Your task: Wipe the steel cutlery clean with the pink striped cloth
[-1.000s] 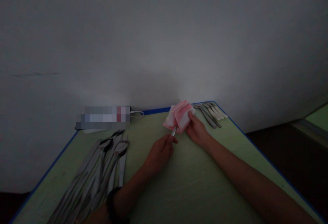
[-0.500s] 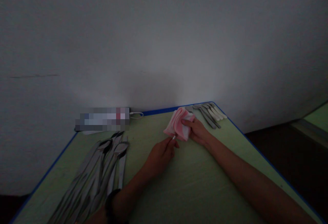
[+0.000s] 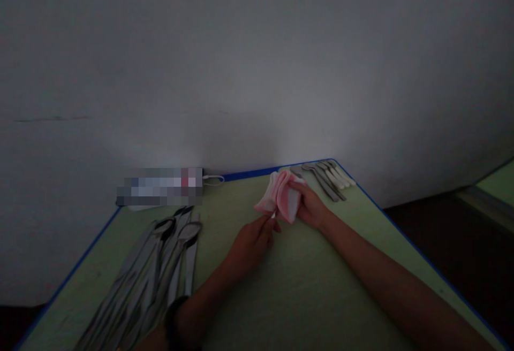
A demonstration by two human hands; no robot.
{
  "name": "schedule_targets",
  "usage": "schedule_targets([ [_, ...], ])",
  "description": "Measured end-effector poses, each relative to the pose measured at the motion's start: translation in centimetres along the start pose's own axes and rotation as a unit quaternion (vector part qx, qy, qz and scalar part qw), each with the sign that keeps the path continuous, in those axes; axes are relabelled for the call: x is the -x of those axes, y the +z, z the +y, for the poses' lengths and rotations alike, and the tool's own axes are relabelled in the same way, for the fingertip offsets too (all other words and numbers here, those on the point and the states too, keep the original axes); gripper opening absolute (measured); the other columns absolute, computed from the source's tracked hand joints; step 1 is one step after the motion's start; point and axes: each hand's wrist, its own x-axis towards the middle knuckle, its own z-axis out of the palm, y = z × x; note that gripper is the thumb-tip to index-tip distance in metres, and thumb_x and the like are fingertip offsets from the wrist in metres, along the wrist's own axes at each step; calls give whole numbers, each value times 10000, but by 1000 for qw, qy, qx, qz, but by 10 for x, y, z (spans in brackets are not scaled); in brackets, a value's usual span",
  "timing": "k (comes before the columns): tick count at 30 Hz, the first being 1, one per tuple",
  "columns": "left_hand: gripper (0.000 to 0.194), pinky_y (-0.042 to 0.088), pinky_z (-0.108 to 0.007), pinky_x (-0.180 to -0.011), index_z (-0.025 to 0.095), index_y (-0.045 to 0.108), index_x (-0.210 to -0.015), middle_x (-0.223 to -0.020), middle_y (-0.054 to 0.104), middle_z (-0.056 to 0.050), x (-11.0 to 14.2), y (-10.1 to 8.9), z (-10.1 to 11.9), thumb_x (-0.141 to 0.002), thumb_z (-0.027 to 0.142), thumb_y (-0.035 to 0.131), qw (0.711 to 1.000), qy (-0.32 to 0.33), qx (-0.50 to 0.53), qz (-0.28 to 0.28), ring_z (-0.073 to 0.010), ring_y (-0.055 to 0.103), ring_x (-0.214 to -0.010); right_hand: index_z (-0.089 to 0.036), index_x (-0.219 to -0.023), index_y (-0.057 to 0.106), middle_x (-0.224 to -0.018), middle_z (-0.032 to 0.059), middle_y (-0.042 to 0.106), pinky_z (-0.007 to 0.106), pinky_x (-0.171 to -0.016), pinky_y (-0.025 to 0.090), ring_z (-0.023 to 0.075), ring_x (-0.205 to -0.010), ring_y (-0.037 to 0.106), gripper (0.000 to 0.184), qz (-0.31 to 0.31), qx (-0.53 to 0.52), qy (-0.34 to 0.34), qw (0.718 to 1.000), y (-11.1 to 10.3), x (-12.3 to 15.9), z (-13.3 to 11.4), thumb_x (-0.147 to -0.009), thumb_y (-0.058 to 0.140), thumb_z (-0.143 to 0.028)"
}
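My left hand [image 3: 251, 241] is closed on the end of a thin metal piece of cutlery [image 3: 273, 214]. Its other end disappears into a folded pink-and-white cloth [image 3: 287, 201], so its kind cannot be made out. My right hand [image 3: 308, 204] grips that cloth from the right, thumb on top, wrapped about the cutlery. Both hands are above the table's middle, close together. Just behind the cloth, the grey head of a utensil [image 3: 296, 170] shows in part.
A pile of metal spoons and other cutlery [image 3: 156, 265] lies on the green table [image 3: 321, 281] at left. Several spoons [image 3: 323, 182], some with white handles, lie in a row at the back right. A blurred-out box-like object [image 3: 160, 186] with a white cord [image 3: 214, 180] stands against the wall [image 3: 257, 62].
My right hand and the cloth have come slightly down and nearer along the cutlery, and the cloth's folds have shifted. Less of the metal shows now. My left hand has barely moved.
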Motion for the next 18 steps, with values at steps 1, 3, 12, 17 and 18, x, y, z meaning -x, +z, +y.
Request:
schedule_targets([
  [1, 360, 329, -217, -517, 169, 571, -833, -549, 438, 44, 0, 0, 0, -904, 385, 291, 1000, 4, -2, 1, -128, 439, -505, -175, -839, 622, -746, -8, 678, 257, -680, 473, 127, -663, 604, 183, -3, -3, -8, 1000, 1, 0, 0, -708, 648, -300],
  [3, 357, 332, -217, -524, 169, 573, -831, -558, 440, 44, 0, 0, 0, -904, 380, 294, 1000, 9, -6, 3, -127, 439, -511, -184, -875, 627, -774, -1, 682, 264, -690, 477, 132, -684, 609, 259, 1, -5, -19, 1000, 2, -1, 1, -728, 633, -397],
  [12, 375, 334, -222, -534, 179, 537, -741, -562, 455, 41, 1, 1, -1, -913, 399, 287, 1000, 4, -19, 4, -133, 463, -533, -174, -812, 621, -714, -6, 669, 243, -641, 461, 114, -632, 591, 271, 2, 43, -38, 998, 2, -1, 4, -683, 681, -404],
  [17, 361, 322, -216, -520, 180, 518, -745, -558, 435, 51, 1, 1, -4, -918, 401, 290, 1000, 13, -3, -6, -124, 441, -517, -160, -757, 609, -664, -9, 656, 251, -585, 448, 114, -564, 571, 277, 16, 74, -10, 997, 3, 3, 1, -599, 743, -344],
  [18, 360, 322, -215, -520, 180, 518, -747, -559, 435, 51, 1, 1, -4, -920, 399, 289, 1000, 15, -2, -6, -123, 441, -519, -164, -751, 605, -651, -15, 652, 249, -578, 444, 112, -555, 566, 274, 14, 82, -7, 997, 3, 3, 1, -591, 747, -336],
])
